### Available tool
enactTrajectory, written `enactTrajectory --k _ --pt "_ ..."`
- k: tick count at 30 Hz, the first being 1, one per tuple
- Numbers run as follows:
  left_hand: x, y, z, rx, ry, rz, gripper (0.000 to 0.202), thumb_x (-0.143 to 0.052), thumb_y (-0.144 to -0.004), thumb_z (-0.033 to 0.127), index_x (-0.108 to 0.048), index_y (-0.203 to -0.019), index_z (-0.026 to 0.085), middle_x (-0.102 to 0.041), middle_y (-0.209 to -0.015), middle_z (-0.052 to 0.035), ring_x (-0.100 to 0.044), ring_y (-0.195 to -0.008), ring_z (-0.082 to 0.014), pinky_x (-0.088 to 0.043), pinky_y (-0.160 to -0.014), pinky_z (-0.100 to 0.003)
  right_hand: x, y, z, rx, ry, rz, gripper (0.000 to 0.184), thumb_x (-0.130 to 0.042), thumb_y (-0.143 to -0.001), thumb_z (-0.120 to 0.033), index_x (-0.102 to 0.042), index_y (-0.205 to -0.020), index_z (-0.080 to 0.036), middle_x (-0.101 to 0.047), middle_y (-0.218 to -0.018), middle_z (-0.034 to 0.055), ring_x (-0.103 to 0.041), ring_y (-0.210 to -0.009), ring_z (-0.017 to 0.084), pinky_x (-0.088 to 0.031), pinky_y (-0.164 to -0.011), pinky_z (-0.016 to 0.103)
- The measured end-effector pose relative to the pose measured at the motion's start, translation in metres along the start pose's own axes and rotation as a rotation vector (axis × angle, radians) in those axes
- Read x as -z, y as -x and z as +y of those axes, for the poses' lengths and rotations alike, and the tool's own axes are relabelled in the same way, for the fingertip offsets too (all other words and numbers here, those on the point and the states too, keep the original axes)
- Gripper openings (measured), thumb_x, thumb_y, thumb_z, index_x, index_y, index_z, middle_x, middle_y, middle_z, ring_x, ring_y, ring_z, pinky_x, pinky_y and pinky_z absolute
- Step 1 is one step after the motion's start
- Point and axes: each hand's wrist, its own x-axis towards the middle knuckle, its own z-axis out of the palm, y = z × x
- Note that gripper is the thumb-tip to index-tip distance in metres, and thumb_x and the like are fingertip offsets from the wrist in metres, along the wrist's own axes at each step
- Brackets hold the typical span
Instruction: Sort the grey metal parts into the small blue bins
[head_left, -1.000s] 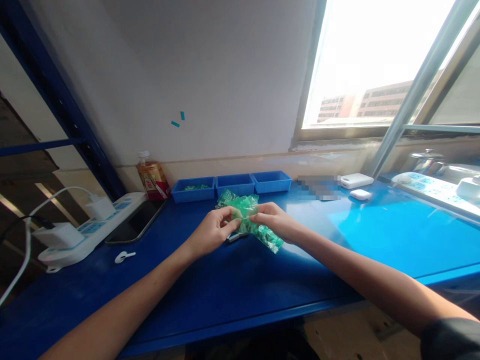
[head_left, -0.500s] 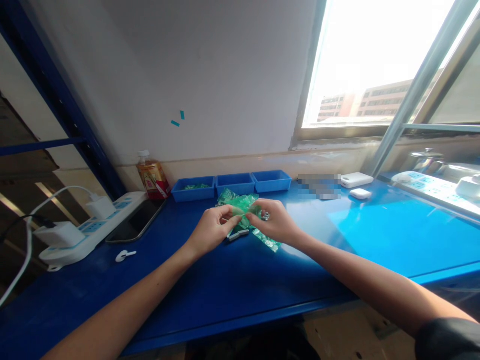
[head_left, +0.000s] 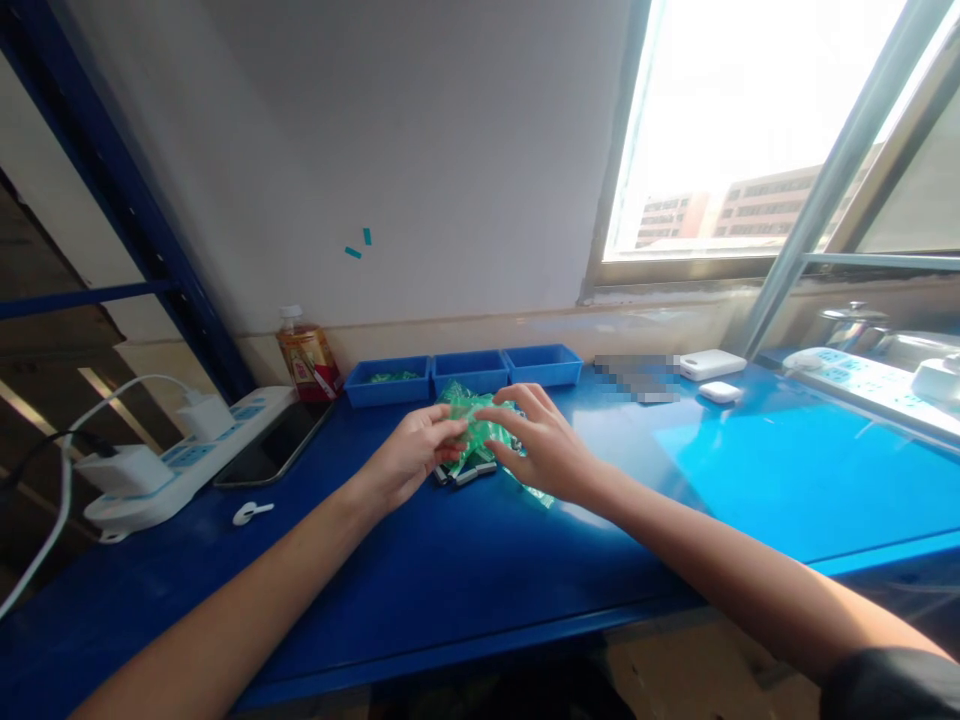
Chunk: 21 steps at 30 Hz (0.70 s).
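My left hand (head_left: pixel 410 452) pinches a crinkled, see-through green plastic bag (head_left: pixel 475 408) between thumb and fingers. Facing it from the right, my right hand (head_left: pixel 553 450) has its thumb and fingers apart, close to the bag's edge; whether a fingertip touches it I cannot tell. Below the hands, small grey metal-looking pieces (head_left: pixel 477 474) lie on the blue table (head_left: pixel 450 570). More green plastic lies around them, and part of a green packet (head_left: pixel 534 494) shows beneath my right hand. The fingers hide some of the pile.
Behind the hands stand three blue bins; the left bin (head_left: pixel 390 395) holds green plastic. Leftward are a drink bottle (head_left: pixel 306 360), a phone (head_left: pixel 274 445), an earbud (head_left: pixel 251 512) and a power strip (head_left: pixel 161 480). White cases (head_left: pixel 712 364) lie at the right rear.
My right hand's fingers have come off the green plastic and spread apart. My left hand has shifted slightly left and turned, still pinching the plastic.
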Motion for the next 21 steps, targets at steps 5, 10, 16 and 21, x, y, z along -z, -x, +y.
enactTrajectory --k 5,10,16,21 --pt "0.049 -0.043 0.029 -0.181 0.004 0.437 0.015 -0.070 -0.072 0.023 -0.058 -0.074 0.014 -0.063 -0.068 -0.0017 -0.059 -0.060 -0.0087 -0.048 -0.058 -0.019 0.001 0.000 0.002 -0.089 -0.009 -0.059 0.040 -0.058 -0.085 -0.027 -0.051 -0.124 -0.022 -0.049 -0.115 0.0123 -0.044 -0.107 0.027 -0.043 -0.092 0.044" --pt "0.085 -0.056 0.013 -0.035 -0.634 0.471 0.046 -0.063 -0.068 0.060 -0.066 -0.077 0.015 -0.068 -0.077 -0.0101 -0.062 -0.071 -0.0230 -0.047 -0.056 -0.028 -0.001 0.001 0.009 -0.149 0.000 -0.134 0.038 -0.059 -0.085 -0.031 -0.053 -0.121 -0.019 -0.047 -0.115 0.0133 -0.043 -0.108 0.027 -0.044 -0.091 0.045" --pt "0.067 -0.039 -0.013 -0.258 -1.105 0.137 0.038 -0.068 -0.061 0.056 -0.074 -0.081 0.023 -0.072 -0.088 -0.0073 -0.063 -0.084 -0.0271 -0.044 -0.072 -0.028 -0.003 0.002 0.009 -0.165 0.005 -0.251 0.036 -0.058 -0.086 -0.035 -0.056 -0.118 -0.020 -0.050 -0.112 0.0122 -0.043 -0.107 0.027 -0.044 -0.089 0.045" --pt "0.050 -0.033 -0.017 -0.265 -0.990 0.094 0.042 -0.072 -0.058 0.050 -0.070 -0.087 0.021 -0.071 -0.087 -0.0076 -0.063 -0.084 -0.0269 -0.046 -0.073 -0.030 -0.004 0.002 0.006 -0.160 -0.015 -0.286 0.035 -0.059 -0.085 -0.035 -0.057 -0.117 -0.019 -0.053 -0.110 0.0115 -0.043 -0.107 0.027 -0.044 -0.088 0.044"
